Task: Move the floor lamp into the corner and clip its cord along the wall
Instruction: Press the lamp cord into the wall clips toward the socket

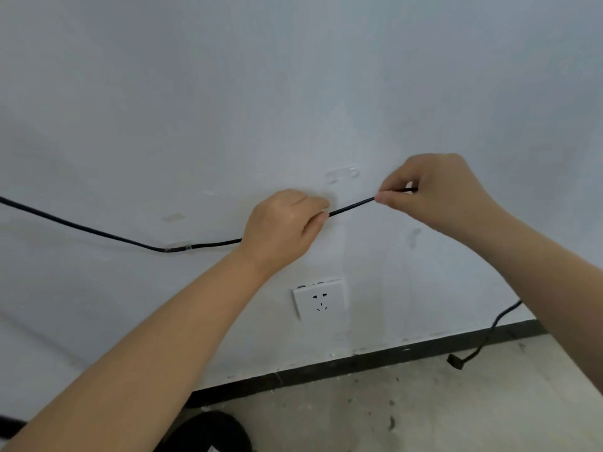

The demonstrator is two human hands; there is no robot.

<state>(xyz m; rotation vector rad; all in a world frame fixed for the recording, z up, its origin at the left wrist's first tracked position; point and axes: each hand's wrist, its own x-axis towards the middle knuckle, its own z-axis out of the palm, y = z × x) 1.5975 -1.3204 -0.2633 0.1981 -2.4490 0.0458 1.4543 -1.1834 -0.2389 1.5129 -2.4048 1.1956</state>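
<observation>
A thin black cord [352, 207] runs along the white wall [293, 76] from the left edge, through a clear clip [182, 246], and up to my hands. My left hand [284, 226] is shut on the cord just right of that clip. My right hand [437, 190] pinches the same cord further right, holding a short stretch taut between the hands. A second clear clip [342, 173] sits on the wall just above that stretch, with no cord in it. The cord's plug end [455, 361] lies on the floor at the right. The lamp itself is out of view.
A white wall socket [318, 302] sits below my hands. A black skirting strip [359, 362] runs along the base of the wall above a dusty concrete floor [424, 412]. A dark object [212, 432] lies at the bottom edge near my left arm.
</observation>
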